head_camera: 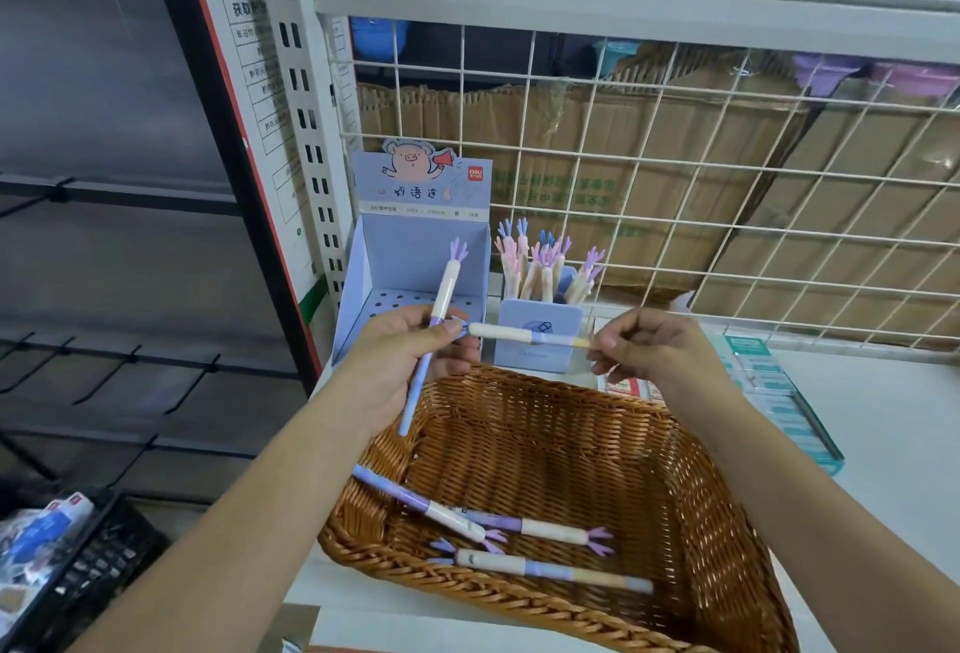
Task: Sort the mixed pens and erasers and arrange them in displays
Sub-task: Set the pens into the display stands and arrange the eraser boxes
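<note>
These pens are light, stiff plastic sticks, smooth along the barrel, each ending in a soft forked topper that looks likely to bend or snag. I would take hold of them on the barrel or the thicker white cap, never on the fork. Above the far rim of the wicker basket (pixel 727 496), the left hand (pixel 410 346) has its fingers curled round the upright pen (pixel 444 289) near the join of cap and barrel. The topper points up and the lilac barrel hangs down over the basket's left rim. That grip is closed fully round the pen. The right hand (pixel 649 346), also above the far rim, pinches the tail end of the level pen (pixel 524 334) between thumb and fingertips, a narrow, closed grip. The forked end of that pen reaches across to the left hand's fingertips. Whether those fingers also hold it or only touch it, I cannot tell. Three loose pens (pixel 519 528) lie in the near part of the basket. Just behind the basket stands a blue cup (pixel 540 312) full of matching pens, with an open display box (pixel 415 247) behind the basket's left corner. To the basket's right, eraser packs (pixel 779 392) lie on the shelf (pixel 883 418).
</note>
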